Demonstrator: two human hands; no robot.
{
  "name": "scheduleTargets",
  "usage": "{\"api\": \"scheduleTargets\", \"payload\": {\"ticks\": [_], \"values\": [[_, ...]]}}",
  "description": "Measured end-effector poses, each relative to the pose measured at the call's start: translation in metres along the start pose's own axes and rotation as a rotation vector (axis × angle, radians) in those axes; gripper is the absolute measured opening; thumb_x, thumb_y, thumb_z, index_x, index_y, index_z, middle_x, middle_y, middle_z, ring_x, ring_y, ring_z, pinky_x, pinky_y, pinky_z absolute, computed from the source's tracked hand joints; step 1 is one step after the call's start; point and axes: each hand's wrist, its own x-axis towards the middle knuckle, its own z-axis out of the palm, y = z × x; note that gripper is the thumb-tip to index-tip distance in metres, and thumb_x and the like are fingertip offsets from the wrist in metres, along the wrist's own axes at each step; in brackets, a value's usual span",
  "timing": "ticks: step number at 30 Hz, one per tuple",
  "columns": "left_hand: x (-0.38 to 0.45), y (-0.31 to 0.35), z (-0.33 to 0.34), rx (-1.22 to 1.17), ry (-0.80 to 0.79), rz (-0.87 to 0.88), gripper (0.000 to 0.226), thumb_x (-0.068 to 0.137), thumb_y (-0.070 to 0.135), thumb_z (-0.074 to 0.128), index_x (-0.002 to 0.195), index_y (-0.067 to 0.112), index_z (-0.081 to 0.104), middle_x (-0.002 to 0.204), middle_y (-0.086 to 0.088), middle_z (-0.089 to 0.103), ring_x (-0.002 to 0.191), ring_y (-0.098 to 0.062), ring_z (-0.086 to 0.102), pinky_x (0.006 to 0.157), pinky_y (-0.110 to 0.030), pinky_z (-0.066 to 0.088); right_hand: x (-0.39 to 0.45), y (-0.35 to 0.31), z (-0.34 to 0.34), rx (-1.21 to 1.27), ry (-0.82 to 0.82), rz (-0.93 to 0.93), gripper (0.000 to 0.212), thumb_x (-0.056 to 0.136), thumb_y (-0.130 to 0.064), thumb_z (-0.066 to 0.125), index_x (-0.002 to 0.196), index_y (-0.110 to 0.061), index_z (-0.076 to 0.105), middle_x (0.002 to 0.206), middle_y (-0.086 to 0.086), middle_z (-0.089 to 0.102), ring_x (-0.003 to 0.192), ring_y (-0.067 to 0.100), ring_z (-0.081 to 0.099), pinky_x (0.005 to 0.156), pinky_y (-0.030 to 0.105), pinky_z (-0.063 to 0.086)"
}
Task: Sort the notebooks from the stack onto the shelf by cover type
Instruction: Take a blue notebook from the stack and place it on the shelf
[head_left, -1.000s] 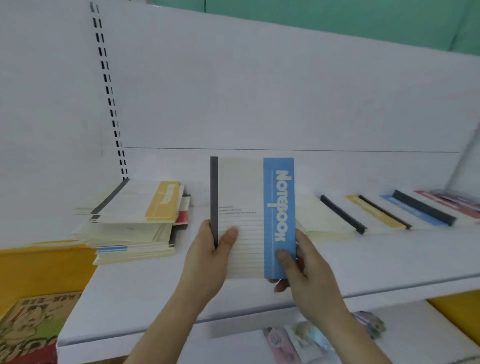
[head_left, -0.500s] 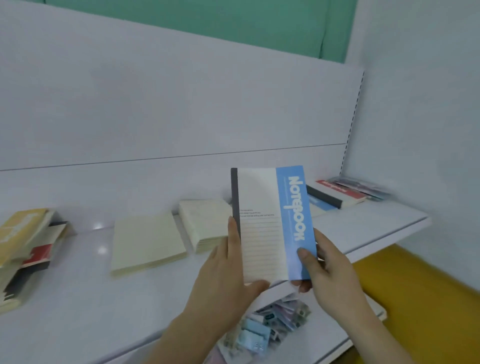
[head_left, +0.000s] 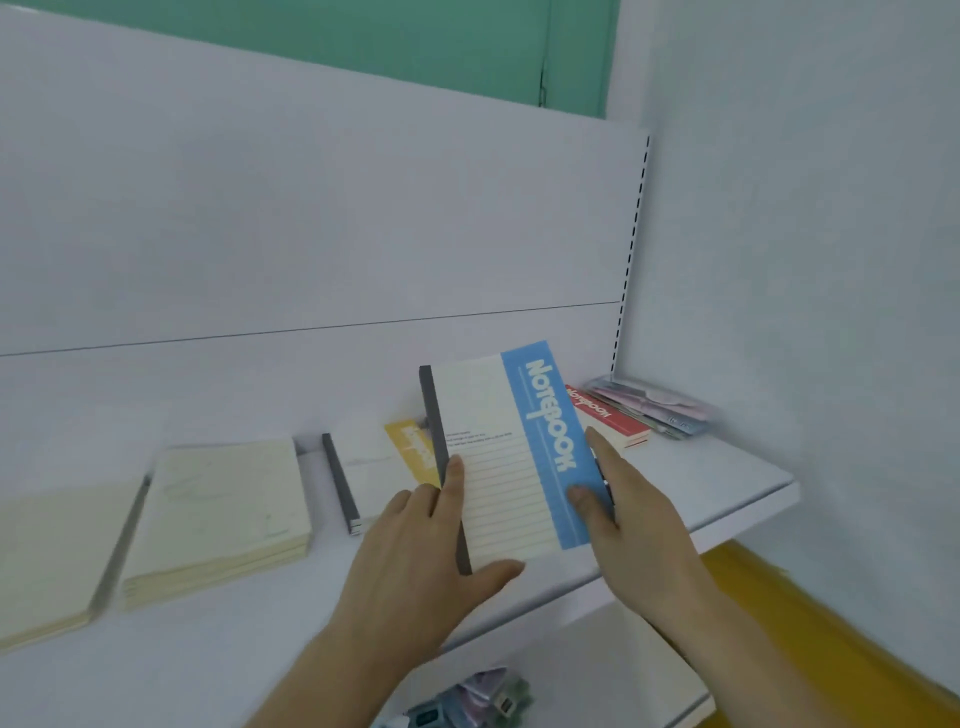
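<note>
Cream plain-cover notebooks (head_left: 223, 499) lie piled at nine o'clock on the white shelf (head_left: 727, 483), the yellow-banded notebook (head_left: 384, 467) flat beside them, presumably grouped by cover. Left hand (head_left: 415, 571) and right hand (head_left: 634, 530) pinch the blue-banded notebook (head_left: 509, 457) by its side edges, thumbs on its cover, upright above the shelf at centre, probably bound for a matching pile; the red-banded notebook (head_left: 608, 415) lies at two o'clock.

Two hands (head_left: 415, 561) (head_left: 634, 525) hold one blue notebook (head_left: 511, 457). On the shelf (head_left: 717, 499) behind it lie one yellow notebook (head_left: 410, 452), one red notebook (head_left: 608, 415) and two cream piles (head_left: 223, 504) (head_left: 52, 551).
</note>
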Motion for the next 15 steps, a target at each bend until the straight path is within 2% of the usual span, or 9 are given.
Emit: {"api": "scheduleTargets", "payload": {"ticks": [2, 4, 7, 9, 11, 15], "values": [[0.019, 0.001, 0.008, 0.005, -0.009, -0.01, 0.11, 0.082, 0.083, 0.041, 0.159, 0.02, -0.005, 0.132, 0.011, 0.046, 0.12, -0.01, 0.041, 0.104, -0.022, 0.035, 0.021, 0.015, 0.005, -0.064, 0.005, -0.025, 0.057, 0.102, -0.034, 0.045, 0.152, -0.034, 0.018, 0.127, -0.018, 0.043, 0.104, 0.003, 0.045, 0.074, 0.006, 0.039], [0.037, 0.0, 0.017, 0.005, -0.028, -0.01, 0.109, 0.082, 0.082, 0.043, 0.159, 0.019, -0.004, 0.133, 0.011, 0.044, 0.121, -0.01, 0.039, 0.105, -0.021, 0.034, 0.041, 0.027, 0.01, -0.117, 0.003, -0.057, 0.057, 0.102, -0.034, 0.046, 0.152, -0.031, 0.019, 0.134, -0.013, 0.044, 0.106, 0.002, 0.043, 0.072, 0.003, 0.037], [0.067, -0.006, 0.031, -0.013, -0.064, -0.003, 0.108, 0.082, 0.078, 0.049, 0.159, 0.019, 0.001, 0.135, 0.009, 0.045, 0.121, -0.01, 0.04, 0.104, -0.021, 0.035, 0.073, 0.042, 0.013, -0.125, -0.023, -0.069, 0.059, 0.102, -0.031, 0.047, 0.153, -0.027, 0.019, 0.139, -0.011, 0.044, 0.108, 0.001, 0.04, 0.084, 0.011, 0.034], [0.085, -0.01, 0.039, -0.013, -0.091, -0.006, 0.108, 0.082, 0.078, 0.051, 0.159, 0.02, 0.003, 0.138, 0.008, 0.044, 0.125, -0.01, 0.04, 0.106, -0.023, 0.034, 0.093, 0.05, 0.012, -0.123, -0.056, -0.091, 0.058, 0.101, -0.029, 0.049, 0.153, -0.026, 0.024, 0.141, -0.01, 0.046, 0.116, 0.007, 0.045, 0.09, 0.015, 0.033], [0.1, -0.014, 0.046, 0.017, -0.128, -0.017, 0.11, 0.082, 0.078, 0.052, 0.16, 0.019, 0.001, 0.144, 0.006, 0.041, 0.131, -0.012, 0.038, 0.109, -0.024, 0.032, 0.113, 0.056, 0.012, -0.176, -0.078, -0.132, 0.053, 0.101, -0.027, 0.05, 0.15, -0.023, 0.033, 0.145, -0.007, 0.046, 0.128, 0.012, 0.044, 0.093, 0.014, 0.029], [0.123, -0.022, 0.056, 0.064, -0.162, -0.059, 0.109, 0.083, 0.076, 0.052, 0.16, 0.017, 0.003, 0.152, 0.002, 0.037, 0.137, -0.015, 0.036, 0.111, -0.026, 0.031, 0.144, 0.067, 0.015, -0.351, -0.128, -0.256, 0.053, 0.1, -0.036, 0.048, 0.15, -0.02, 0.036, 0.146, -0.005, 0.046, 0.135, 0.014, 0.035, 0.103, 0.018, 0.022]]}}
